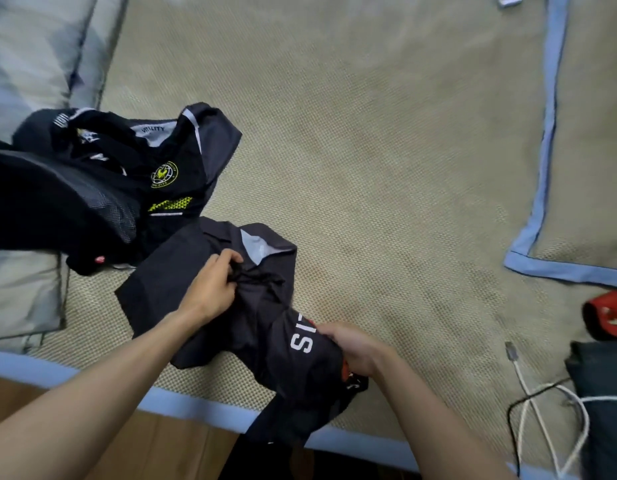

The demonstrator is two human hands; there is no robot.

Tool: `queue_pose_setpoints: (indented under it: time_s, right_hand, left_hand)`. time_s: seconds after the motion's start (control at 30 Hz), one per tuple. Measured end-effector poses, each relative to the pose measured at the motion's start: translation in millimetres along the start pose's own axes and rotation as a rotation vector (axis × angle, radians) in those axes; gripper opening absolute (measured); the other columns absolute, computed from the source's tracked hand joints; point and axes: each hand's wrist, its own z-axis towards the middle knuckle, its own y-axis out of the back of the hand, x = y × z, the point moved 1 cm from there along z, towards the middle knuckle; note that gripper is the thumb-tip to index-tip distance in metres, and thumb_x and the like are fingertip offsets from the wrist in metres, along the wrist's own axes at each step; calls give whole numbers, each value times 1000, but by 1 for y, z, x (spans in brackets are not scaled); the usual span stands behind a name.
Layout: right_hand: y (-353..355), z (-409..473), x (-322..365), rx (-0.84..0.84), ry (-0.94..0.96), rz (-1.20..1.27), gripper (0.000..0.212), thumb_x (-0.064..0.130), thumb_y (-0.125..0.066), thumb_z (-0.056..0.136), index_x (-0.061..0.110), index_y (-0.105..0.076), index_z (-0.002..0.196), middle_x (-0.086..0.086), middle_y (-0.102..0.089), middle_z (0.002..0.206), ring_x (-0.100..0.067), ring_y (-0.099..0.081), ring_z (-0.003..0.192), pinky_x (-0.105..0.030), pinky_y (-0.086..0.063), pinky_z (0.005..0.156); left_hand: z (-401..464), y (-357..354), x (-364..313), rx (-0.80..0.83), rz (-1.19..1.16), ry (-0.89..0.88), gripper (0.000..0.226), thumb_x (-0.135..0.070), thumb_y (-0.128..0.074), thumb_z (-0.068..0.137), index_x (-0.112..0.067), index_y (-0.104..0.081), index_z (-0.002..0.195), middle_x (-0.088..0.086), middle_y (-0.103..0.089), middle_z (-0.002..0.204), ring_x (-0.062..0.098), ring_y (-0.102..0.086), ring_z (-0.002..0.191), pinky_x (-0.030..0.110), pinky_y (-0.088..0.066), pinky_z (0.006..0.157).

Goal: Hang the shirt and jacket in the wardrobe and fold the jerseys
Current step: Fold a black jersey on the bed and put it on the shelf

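A dark grey jersey [182, 282] with white letters lies crumpled on the bed mat near its front edge, part of it hanging over the edge. My left hand [213, 282] grips a bunch of its fabric near the collar. My right hand [352, 344] grips the same jersey by the lettered part, where a bit of red shows. To the upper left lies a heap of dark clothes: a black jersey [168, 168] with a yellow crest and a grey collar, and a black mesh-lined garment [58, 202] beside it.
The woven mat [369, 150] with blue trim covers the bed. A pillow [584, 168] with blue trim lies at right, a grey quilt [26, 64] at left. White and black cables [542, 403], a dark cloth [601, 375] and a red-black item [608, 317] sit at the lower right.
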Motion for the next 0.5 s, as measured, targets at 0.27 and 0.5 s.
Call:
queue_pose_setpoints:
  time_s: [0.27,0.5]
  right_hand:
    - [-14,-50,31,-89,256,19,9,21,-66,96,12,-70,95,-4,-76,83,-13,-68,62,-23,-53,51]
    - [-40,-118,53,-315,633,-370,22,23,-78,88,8,-68,100,2,-71,87,-7,-67,73,-25,-55,67]
  left_hand:
    - [-57,49,25,136,148,263,37,-6,-56,79,-17,-33,106,8,-58,100,28,-60,95,46,-52,86]
    - [-102,78,-49,49,541,99,56,-27,-60,85,-12,-37,134,9,-49,137,31,-52,125,46,-44,101]
